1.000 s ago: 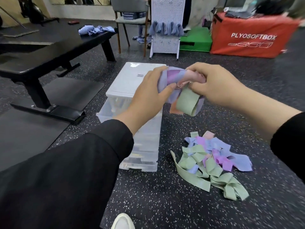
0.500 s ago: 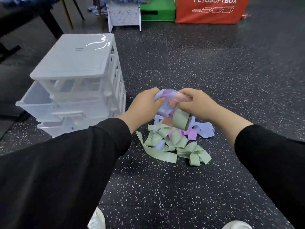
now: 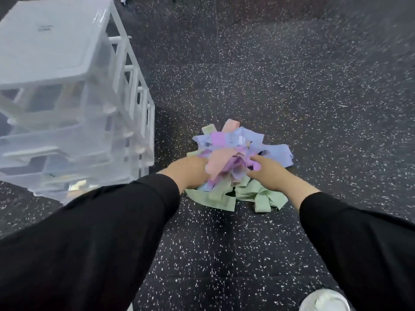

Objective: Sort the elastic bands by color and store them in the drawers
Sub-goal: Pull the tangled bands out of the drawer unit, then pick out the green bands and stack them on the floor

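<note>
While both hands, left hand (image 3: 190,170) and right hand (image 3: 268,173), grip the mixed bands (image 3: 226,167), she should tease out one colour. Drawers (image 3: 74,140) wait just beside.

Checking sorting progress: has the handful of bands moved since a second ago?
Yes. The handful has come down from level with the drawer unit's top onto the floor pile, both hands on it.

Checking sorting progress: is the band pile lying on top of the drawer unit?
No, the band pile lies on the speckled floor beside the drawer unit.
</note>
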`<state>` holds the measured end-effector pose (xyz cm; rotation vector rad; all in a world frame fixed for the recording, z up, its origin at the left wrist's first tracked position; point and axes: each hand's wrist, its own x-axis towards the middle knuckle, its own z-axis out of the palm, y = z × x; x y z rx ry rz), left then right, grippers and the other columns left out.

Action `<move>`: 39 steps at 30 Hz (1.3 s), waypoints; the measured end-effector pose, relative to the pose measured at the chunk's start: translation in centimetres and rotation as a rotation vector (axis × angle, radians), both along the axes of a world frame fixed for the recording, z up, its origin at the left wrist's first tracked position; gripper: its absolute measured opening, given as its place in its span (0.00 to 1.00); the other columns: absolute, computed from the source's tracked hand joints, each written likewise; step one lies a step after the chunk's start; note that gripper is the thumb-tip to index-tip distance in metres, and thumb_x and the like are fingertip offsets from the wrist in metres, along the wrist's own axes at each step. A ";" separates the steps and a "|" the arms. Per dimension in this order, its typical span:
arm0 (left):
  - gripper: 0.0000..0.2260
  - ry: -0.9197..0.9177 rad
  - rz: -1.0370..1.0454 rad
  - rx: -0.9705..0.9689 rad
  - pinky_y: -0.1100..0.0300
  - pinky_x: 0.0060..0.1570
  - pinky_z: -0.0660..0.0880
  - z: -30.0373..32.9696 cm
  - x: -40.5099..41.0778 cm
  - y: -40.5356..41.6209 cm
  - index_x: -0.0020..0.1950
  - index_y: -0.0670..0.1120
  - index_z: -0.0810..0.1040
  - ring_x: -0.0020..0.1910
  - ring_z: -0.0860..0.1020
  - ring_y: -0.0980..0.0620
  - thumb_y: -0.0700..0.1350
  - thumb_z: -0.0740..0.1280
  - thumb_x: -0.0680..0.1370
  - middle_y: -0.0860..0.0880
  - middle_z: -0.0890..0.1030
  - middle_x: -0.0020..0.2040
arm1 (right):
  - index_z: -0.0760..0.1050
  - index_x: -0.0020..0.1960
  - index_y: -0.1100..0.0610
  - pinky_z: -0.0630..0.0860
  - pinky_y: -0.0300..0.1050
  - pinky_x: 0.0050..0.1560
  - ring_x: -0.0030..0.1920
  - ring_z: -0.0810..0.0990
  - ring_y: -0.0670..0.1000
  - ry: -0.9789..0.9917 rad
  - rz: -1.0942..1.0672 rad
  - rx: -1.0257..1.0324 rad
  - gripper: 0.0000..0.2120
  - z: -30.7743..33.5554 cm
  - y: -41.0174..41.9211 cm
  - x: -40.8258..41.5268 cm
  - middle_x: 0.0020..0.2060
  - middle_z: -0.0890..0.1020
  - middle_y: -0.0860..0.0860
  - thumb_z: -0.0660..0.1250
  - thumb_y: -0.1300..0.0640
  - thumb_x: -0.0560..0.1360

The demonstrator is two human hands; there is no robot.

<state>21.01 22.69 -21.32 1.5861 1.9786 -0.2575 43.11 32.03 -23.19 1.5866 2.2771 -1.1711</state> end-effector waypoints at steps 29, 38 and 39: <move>0.14 -0.028 -0.156 0.157 0.52 0.49 0.70 -7.5 5.3 2.5 0.63 0.49 0.75 0.59 0.75 0.45 0.52 0.55 0.84 0.48 0.76 0.58 | 0.80 0.47 0.59 0.74 0.46 0.39 0.42 0.79 0.57 -0.116 -0.345 -0.033 0.05 -10.6 2.1 5.0 0.37 0.81 0.52 0.66 0.59 0.75; 0.15 -0.157 -0.069 0.210 0.51 0.54 0.74 -3.5 5.6 1.9 0.69 0.50 0.74 0.58 0.77 0.44 0.52 0.57 0.84 0.48 0.77 0.58 | 0.81 0.53 0.55 0.69 0.40 0.30 0.35 0.75 0.49 0.159 -0.506 -0.081 0.09 -4.1 3.7 2.5 0.42 0.80 0.53 0.72 0.52 0.76; 0.17 -0.185 -0.046 0.229 0.51 0.55 0.74 -2.9 5.6 1.8 0.71 0.52 0.73 0.60 0.77 0.44 0.52 0.58 0.84 0.48 0.77 0.60 | 0.79 0.54 0.54 0.70 0.40 0.31 0.37 0.76 0.50 0.172 -0.512 -0.064 0.09 -2.9 3.8 2.0 0.45 0.79 0.52 0.72 0.52 0.76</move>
